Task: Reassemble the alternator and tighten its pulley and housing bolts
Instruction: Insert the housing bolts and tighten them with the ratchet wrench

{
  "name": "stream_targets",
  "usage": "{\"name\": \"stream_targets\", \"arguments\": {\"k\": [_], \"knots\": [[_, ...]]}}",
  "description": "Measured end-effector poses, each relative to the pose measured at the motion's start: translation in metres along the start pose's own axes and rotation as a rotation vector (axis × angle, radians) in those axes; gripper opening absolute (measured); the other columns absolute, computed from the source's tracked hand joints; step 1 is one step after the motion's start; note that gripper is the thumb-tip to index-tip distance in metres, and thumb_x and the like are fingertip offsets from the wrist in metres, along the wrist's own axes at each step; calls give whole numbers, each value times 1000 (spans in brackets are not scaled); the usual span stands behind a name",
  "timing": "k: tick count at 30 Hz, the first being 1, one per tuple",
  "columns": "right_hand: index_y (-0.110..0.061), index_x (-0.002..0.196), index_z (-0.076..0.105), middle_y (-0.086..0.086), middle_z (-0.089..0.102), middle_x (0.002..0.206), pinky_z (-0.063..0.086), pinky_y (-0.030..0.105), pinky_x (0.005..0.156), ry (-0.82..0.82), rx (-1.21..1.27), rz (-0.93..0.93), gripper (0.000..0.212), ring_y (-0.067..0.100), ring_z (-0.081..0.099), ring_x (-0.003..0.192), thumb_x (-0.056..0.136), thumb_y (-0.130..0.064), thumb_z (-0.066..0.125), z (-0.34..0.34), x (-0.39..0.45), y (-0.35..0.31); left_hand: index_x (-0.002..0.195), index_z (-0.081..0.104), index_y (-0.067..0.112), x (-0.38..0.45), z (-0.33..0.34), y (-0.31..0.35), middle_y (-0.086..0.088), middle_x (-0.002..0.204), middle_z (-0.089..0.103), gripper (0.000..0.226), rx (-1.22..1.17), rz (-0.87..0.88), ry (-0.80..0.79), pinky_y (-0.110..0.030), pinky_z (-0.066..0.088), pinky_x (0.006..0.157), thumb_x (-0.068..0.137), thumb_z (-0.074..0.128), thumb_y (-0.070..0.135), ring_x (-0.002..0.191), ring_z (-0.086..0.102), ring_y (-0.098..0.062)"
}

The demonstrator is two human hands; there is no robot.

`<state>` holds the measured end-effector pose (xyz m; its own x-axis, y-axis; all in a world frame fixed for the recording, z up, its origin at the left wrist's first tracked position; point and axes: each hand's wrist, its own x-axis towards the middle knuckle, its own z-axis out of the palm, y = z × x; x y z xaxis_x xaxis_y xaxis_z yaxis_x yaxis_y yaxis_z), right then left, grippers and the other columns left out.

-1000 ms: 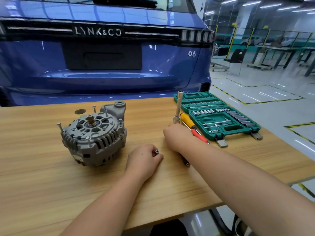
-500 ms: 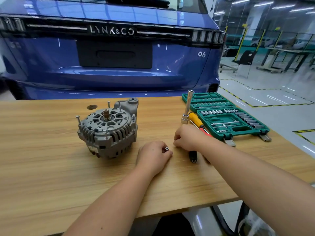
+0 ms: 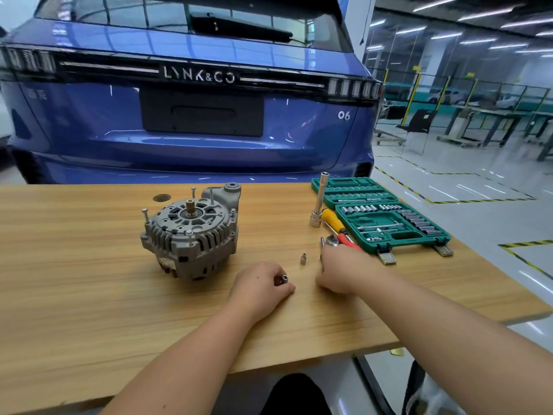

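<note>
The grey alternator sits on the wooden table, shaft up, with several long housing bolts standing proud of its face. My left hand rests on the table to its right and pinches a small silver socket. My right hand lies curled over a ratchet handle; the ratchet's head pokes out above the fingers. Another small socket stands upright on the table between my two hands.
A tall extension bar with a socket stands upright near an open green socket set case at the right. A yellow-handled screwdriver and a red tool lie beside the case. A blue car stands behind the table. A dark round disc lies behind the alternator.
My right hand has drawn nearer to me and uncovered the ratchet's head and a small upright socket. The camera has tilted up. My left hand keeps the socket.
</note>
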<state>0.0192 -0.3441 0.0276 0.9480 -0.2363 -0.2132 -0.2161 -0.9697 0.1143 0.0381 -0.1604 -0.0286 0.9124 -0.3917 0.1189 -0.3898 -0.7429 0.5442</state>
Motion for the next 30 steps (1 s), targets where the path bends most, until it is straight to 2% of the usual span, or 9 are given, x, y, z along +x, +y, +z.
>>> {"name": "stream_targets", "arguments": {"k": [3,7,10,14,16,18,21,26,30], "knots": [[-18,128,52,-2,52,83,53,33,57,40,-5,30,40,18,59,77,92,-33,60,-1,-4,-3,110,74,25,-9,-1,-3,7,108,69,29,18,15,-1,-37,50,93,93,69,49,105,60,-17],[-20,100,62,-5,45,84,55,36,63,235,-39,82,11,20,57,73,94,-22,53,-29,-8,3,113,74,31,-20,-2,-10,10,108,62,30,45,24,-9,-39,49,96,96,63,54,106,55,-14],[-17,92,52,-3,44,82,49,37,62,509,24,5,12,21,54,76,96,-28,50,-55,-17,7,112,74,30,-28,-4,-12,8,107,62,31,55,15,7,-39,49,95,96,62,54,107,55,-16],[-21,102,64,-2,62,96,53,40,75,822,671,-141,12,21,60,88,91,-24,58,-78,-39,-1,114,74,30,-34,-6,-12,9,109,67,32,49,-15,40,-36,50,92,95,64,54,107,58,-16],[-31,90,65,-3,67,90,60,41,77,771,1117,-194,9,22,66,90,90,-22,63,-82,-54,-14,115,74,31,-35,-6,-12,10,111,68,32,30,-35,45,-34,49,90,94,66,53,107,59,-15],[-32,84,66,1,70,87,63,47,75,676,1346,-258,14,26,70,90,91,-19,65,-78,-64,-30,115,74,31,-35,-6,-12,11,110,69,32,14,-58,43,-33,48,86,93,67,54,104,59,-14],[-27,97,67,4,68,95,63,47,75,664,1200,-327,6,25,68,93,92,-24,66,-65,-65,-47,106,76,31,-33,-6,-11,10,103,71,29,2,-82,24,-33,50,82,90,70,54,98,61,-15],[-23,112,65,-1,65,104,60,35,80,676,1090,-335,19,17,64,98,93,-26,66,-43,-59,-57,102,76,30,-34,-7,-9,8,99,71,24,-24,-94,8,-33,50,82,91,72,51,97,63,-17],[-31,107,61,-5,65,102,61,40,82,627,1153,-324,17,15,65,97,92,-27,67,-32,-57,-57,86,69,33,-35,-9,-7,10,84,64,19,-33,-88,-3,-33,42,72,91,72,50,89,60,-18]]}}
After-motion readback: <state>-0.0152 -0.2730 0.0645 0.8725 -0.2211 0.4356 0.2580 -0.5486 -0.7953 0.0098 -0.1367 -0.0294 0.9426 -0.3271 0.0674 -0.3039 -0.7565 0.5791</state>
